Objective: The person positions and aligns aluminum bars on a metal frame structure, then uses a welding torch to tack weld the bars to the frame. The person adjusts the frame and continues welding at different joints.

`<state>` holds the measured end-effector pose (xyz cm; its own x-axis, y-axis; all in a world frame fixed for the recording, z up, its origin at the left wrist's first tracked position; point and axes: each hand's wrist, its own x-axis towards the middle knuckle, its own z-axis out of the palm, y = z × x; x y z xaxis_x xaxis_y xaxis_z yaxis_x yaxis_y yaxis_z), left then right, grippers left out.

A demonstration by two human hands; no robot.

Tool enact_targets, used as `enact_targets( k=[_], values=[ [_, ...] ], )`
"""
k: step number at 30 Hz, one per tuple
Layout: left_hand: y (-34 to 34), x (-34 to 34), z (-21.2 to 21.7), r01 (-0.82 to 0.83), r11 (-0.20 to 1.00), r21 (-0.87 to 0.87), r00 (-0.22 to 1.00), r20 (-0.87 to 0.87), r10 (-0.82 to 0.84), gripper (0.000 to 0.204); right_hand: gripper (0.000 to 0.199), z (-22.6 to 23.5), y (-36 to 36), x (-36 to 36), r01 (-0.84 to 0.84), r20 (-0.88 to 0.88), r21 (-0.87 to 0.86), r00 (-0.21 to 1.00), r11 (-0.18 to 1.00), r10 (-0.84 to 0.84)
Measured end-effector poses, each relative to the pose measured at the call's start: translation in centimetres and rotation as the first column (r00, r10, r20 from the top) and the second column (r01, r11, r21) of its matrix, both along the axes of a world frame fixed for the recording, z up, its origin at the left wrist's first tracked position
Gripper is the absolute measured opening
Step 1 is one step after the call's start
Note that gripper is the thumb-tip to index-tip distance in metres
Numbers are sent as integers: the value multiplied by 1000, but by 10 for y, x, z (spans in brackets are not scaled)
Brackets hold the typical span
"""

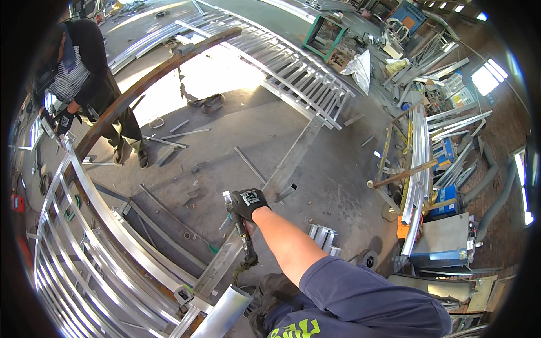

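White print (250, 197) stands on the black right glove (243, 209). Lime lettering (297, 328), partly cut off, stands on the shirt (366, 296). A co-worker's glove (66, 120) bears white marks, too small to read.

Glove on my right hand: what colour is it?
The glove is black, with white printing on its back; it shows best in the head view.

The palm of the black-gloved right hand (249, 204) is hidden, so its grip on the narrow dark tool (244, 234) is only partly shown. The curved silvery metal railing (149, 258) is cut off below. Small dark scraps (195, 168) on the grey floor (321, 169) cannot be identified.
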<state>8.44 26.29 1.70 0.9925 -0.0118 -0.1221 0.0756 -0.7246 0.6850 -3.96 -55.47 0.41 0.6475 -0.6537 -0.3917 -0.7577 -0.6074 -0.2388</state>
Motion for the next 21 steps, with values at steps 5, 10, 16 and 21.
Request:
enact_targets(
  k=[5,10,16,21],
  values=[
    [11,8,-11,151,970,190,960,205,-189,66,45,-4,-1,0,4,-10,4,1000,1000,-3],
    [12,7,-9,133,976,174,968,188,-165,72,46,-8,-1,3,-3,-3,15,1000,1000,3],
    [13,6,-12,133,983,125,978,144,-151,79,50,-16,-6,-7,2,-25,30,1000,1000,-1],
    [3,4,-42,13,973,-229,986,164,25,74,47,0,-9,2,4,-64,78,998,997,1]
  ],
)
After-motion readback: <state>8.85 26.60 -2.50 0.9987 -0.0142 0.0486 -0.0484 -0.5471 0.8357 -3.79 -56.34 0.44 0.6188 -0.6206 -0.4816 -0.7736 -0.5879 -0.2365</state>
